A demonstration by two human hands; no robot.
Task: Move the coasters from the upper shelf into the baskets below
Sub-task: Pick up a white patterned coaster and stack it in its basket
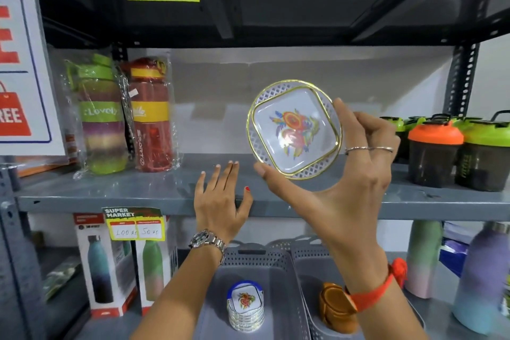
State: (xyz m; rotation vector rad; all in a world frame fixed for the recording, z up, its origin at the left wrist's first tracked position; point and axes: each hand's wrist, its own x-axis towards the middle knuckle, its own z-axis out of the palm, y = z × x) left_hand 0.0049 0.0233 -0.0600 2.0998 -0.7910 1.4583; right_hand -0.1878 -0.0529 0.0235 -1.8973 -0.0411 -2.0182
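Head view, items as they stand. Your right hand point(347, 174): raised in front of the upper shelf point(110, 193), pinching one white coaster point(294, 130) by its rim, thumb at the lower edge, fingers on the right edge; gilt border, lattice edge, floral print facing you, tilted, clear of the shelf surface. Two rings on that hand, an orange band point(380, 287) on the wrist. Your left hand point(220, 196): empty, fingers spread and extended, palm down, resting on the front lip of the upper shelf just left of the held coaster; a metal watch point(207, 241) on the wrist. Below, two grey perforated baskets side by side: the left basket point(259, 259) holds a stack of white floral coasters point(245, 309) standing near its middle; the right basket point(306, 265) holds a stack of brown coasters point(335, 309), partly hidden behind your right wrist. Upper shelf, left: two wrapped sport bottles point(124, 116), one green, one red. Upper shelf, right: dark shakers point(452, 152) with orange and green lids. Lower shelf, left: boxed bottles point(121, 265) under a price tag; right: pastel bottles point(480, 276), blurred.
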